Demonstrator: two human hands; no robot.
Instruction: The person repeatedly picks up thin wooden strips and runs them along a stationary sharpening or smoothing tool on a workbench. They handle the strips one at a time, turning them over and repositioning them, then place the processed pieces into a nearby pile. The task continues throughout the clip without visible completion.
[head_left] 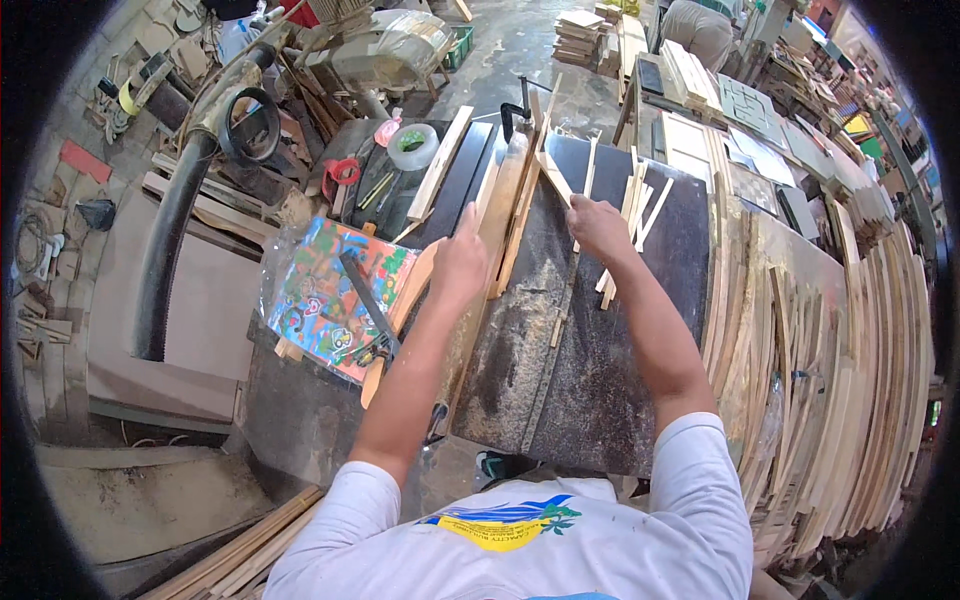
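Observation:
My left hand [462, 262] is closed around the lower end of a pale wooden strip [487, 188], left of a long wooden fence [500, 195]. My right hand [600, 228] grips a short flat piece of pale wood [553, 177], which tilts up and leftward over the dark saw table [620, 370]. Right of that hand lie several thin wooden strips [638, 195]. A black clamp [512, 118] sits at the fence's far end. Sawdust covers part of the tabletop.
On the left stand a colourful printed sheet [345, 290], a roll of clear tape [413, 147], a red tape holder [343, 173] and a thick black hose [175, 240]. Long boards [850, 380] are stacked at the right. A person [695, 30] is at the far right.

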